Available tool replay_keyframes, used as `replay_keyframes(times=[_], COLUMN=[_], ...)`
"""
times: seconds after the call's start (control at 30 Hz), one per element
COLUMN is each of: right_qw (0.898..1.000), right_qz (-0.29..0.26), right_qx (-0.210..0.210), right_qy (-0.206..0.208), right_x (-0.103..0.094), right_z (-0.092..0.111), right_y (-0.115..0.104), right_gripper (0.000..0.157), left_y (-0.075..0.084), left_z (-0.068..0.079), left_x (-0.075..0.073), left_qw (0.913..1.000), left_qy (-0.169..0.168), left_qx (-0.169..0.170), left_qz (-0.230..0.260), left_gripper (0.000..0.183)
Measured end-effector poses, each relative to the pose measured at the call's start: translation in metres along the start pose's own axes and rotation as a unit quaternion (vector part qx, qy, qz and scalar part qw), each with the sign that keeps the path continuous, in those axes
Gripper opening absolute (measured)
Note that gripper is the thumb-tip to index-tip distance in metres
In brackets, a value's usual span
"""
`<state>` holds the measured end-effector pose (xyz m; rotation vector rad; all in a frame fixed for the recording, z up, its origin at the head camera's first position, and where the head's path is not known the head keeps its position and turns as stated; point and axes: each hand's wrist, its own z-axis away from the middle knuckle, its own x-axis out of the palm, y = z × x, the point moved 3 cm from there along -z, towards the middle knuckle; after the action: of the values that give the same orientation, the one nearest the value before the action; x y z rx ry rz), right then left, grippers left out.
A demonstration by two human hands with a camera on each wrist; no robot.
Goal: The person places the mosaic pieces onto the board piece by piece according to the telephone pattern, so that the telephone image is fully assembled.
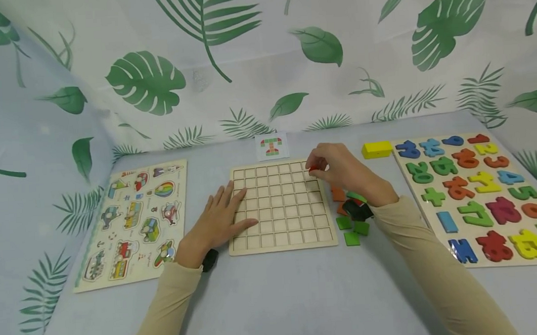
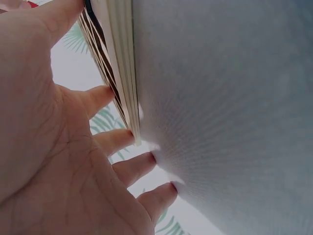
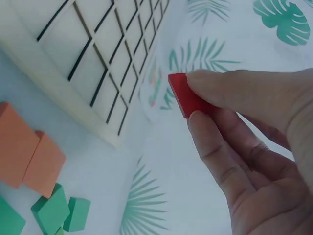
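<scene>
A square wooden grid board (image 1: 289, 199) lies in the middle of the table, its cells bare. My left hand (image 1: 214, 221) rests at the board's left side, fingers spread, with the thumb and a finger over the edge. In the left wrist view the fingertips (image 2: 124, 137) touch the board's side and the tabletop. Above the board's far right corner, my right hand (image 1: 341, 169) pinches a small red tile (image 3: 188, 95) between thumb and fingers. Beside the board's right edge lie orange tiles (image 1: 337, 193) and several green tiles (image 1: 352, 239), partly hidden by the right wrist.
Behind the board stands a card (image 1: 272, 146) with a red, green and orange pattern. A vehicle picture puzzle (image 1: 130, 220) lies on the left, a number puzzle (image 1: 475, 202) on the right. Between board and number puzzle sits a yellow block (image 1: 377, 150). A leaf-print cloth hangs behind.
</scene>
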<state>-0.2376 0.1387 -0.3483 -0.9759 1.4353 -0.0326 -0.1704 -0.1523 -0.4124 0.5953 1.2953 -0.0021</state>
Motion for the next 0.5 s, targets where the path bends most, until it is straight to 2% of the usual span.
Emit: replay_keyframes(times=[0.17, 0.37, 0.5], right_qw=[0.999, 0.997, 0.996], right_qz=[-0.01, -0.002, 0.006], right_qx=[-0.029, -0.069, -0.085], right_qy=[0.006, -0.022, -0.025], right_x=[-0.0005, 0.0042, 0.0071], right_z=[-0.0009, 0.0006, 0.0011], right_y=[-0.0017, 0.0002, 0.0024], right_gripper=[0.015, 0.023, 0.023], left_y=[0.0021, 0.0021, 0.0014], left_z=[-0.0014, -0.0018, -0.0016], left_x=[-0.001, 0.0001, 0.0006], left_qw=[1.0, 1.0, 1.0], left_qy=[0.002, -0.003, -0.003], left_qx=[0.003, 0.0, -0.001], left_qz=[-0.002, -0.005, -0.004], left_gripper=[0.086, 0.086, 0.087])
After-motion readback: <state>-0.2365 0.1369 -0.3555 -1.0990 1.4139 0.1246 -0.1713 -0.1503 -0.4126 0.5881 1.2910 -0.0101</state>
